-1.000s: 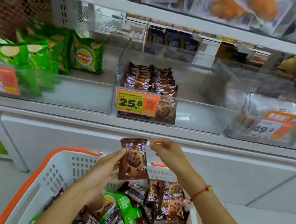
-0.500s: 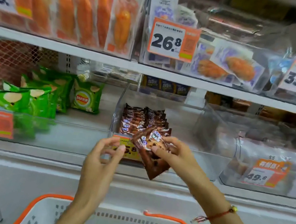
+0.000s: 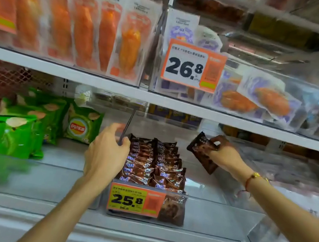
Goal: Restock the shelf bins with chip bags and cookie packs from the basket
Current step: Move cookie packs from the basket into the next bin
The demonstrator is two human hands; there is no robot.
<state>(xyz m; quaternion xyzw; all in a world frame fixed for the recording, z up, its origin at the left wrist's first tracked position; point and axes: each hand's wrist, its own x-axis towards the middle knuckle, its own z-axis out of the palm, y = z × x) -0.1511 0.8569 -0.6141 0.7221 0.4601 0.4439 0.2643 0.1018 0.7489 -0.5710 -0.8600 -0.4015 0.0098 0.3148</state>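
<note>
My right hand [image 3: 225, 154] grips a brown cookie pack [image 3: 202, 150] and holds it tilted over the right half of the clear middle bin [image 3: 213, 214]. Two rows of the same brown cookie packs [image 3: 154, 163] fill that bin's left half. My left hand [image 3: 106, 152] grips the bin's left wall, with the thumb on the inside next to the packs. Green chip bags [image 3: 19, 126] lie in the clear bin [image 3: 52, 179] on the left. The basket is out of view.
An orange price tag reading 25.8 [image 3: 135, 200] hangs on the middle bin's front. Another clear bin [image 3: 268, 232] stands to the right. The shelf above [image 3: 158, 97] holds orange and purple snack packets and hangs low over the bins.
The view has risen and the basket has dropped out of sight. My right hand carried the cookie pack up and right into the middle bin. My left hand took hold of the bin's left wall.
</note>
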